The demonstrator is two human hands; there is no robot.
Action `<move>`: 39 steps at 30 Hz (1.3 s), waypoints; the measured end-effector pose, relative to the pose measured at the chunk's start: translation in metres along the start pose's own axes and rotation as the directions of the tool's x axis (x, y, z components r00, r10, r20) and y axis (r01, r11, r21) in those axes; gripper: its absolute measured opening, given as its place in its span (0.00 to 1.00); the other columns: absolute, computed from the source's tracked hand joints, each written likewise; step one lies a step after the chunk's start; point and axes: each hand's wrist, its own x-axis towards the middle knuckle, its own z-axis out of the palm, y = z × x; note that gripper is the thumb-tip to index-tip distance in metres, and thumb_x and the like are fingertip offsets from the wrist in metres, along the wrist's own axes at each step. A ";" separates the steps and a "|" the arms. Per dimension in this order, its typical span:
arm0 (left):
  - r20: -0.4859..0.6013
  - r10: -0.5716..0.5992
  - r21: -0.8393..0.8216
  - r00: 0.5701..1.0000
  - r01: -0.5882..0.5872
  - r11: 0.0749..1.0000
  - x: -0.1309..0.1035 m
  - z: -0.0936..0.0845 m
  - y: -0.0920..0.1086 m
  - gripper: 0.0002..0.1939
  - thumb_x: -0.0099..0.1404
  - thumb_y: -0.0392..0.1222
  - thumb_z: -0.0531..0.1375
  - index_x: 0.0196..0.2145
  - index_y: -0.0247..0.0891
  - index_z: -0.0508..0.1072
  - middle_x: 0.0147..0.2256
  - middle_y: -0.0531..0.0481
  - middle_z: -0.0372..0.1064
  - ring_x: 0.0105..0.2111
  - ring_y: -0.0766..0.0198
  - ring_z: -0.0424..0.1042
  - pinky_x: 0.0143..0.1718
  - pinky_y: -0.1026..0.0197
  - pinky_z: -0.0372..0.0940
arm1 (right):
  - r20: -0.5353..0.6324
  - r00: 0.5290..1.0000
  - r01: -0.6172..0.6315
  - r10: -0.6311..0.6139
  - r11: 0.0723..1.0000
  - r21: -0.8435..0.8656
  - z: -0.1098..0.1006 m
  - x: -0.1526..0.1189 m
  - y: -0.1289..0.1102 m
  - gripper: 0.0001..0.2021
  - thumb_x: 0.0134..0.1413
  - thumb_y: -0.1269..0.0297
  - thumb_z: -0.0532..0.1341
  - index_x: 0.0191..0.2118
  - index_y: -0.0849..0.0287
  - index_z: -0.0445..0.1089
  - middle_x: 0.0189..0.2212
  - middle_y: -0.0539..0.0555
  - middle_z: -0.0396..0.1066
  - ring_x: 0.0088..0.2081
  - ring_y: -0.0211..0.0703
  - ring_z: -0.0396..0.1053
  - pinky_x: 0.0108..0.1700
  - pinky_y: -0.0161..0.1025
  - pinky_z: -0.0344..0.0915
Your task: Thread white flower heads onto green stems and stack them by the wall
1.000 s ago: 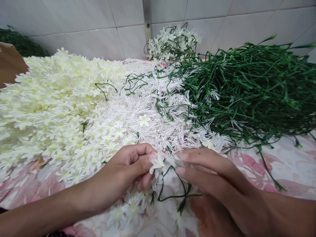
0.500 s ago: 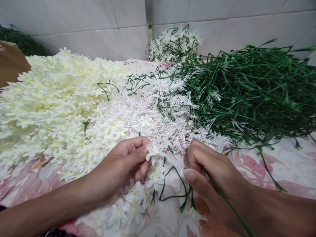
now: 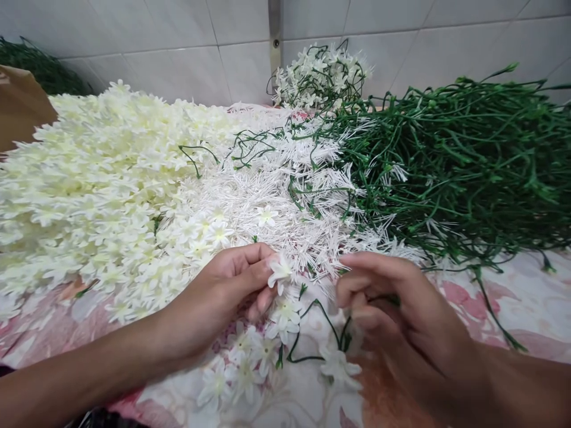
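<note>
My left hand pinches a white flower between thumb and forefinger, just in front of the pile of thin white stamens. To its right, my right hand is curled, slightly blurred, with the forefinger stretched toward the stamens; what lies between its fingers is hidden. A bent green stem runs on the cloth between my hands. Beside it, near the right thumb, is a white flower. Several more white flowers lie below my left hand.
Cream-white flowers are heaped at the left, green stems at the right. A bundle of flowers with stems stands at the back by the tiled wall. A brown box is at the left edge, above the patterned cloth.
My right hand's fingers have loosened and its forefinger has extended. The long green stem across that hand no longer shows, and the flower below it shows more fully. My left hand keeps its pinch.
</note>
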 end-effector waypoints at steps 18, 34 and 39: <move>0.062 0.139 0.213 0.988 -0.149 0.966 -0.006 -0.001 -0.001 0.17 0.64 0.53 0.61 0.28 0.37 0.67 0.18 0.58 0.62 0.19 0.72 0.59 0.23 0.70 0.57 | 0.040 0.999 0.018 -0.015 0.996 -0.092 0.000 0.009 -0.005 0.10 0.63 0.68 0.55 0.29 0.57 0.66 0.18 0.47 0.67 0.18 0.35 0.65 0.21 0.33 0.61; 0.083 0.207 0.477 0.975 -0.221 0.851 -0.005 0.007 -0.012 0.13 0.68 0.50 0.57 0.30 0.39 0.67 0.21 0.58 0.62 0.20 0.72 0.58 0.21 0.71 0.54 | 0.238 0.951 -0.196 0.196 0.980 -0.027 0.005 0.008 -0.014 0.12 0.62 0.68 0.51 0.27 0.57 0.64 0.18 0.47 0.63 0.19 0.35 0.61 0.17 0.31 0.54; 0.182 0.418 0.689 0.890 -0.419 0.591 -0.008 0.006 -0.015 0.09 0.70 0.42 0.55 0.31 0.40 0.66 0.20 0.60 0.61 0.19 0.73 0.59 0.20 0.72 0.54 | 0.303 0.926 -0.212 0.227 0.974 -0.084 0.005 0.008 -0.015 0.11 0.63 0.69 0.51 0.31 0.57 0.66 0.18 0.46 0.63 0.19 0.35 0.60 0.22 0.32 0.57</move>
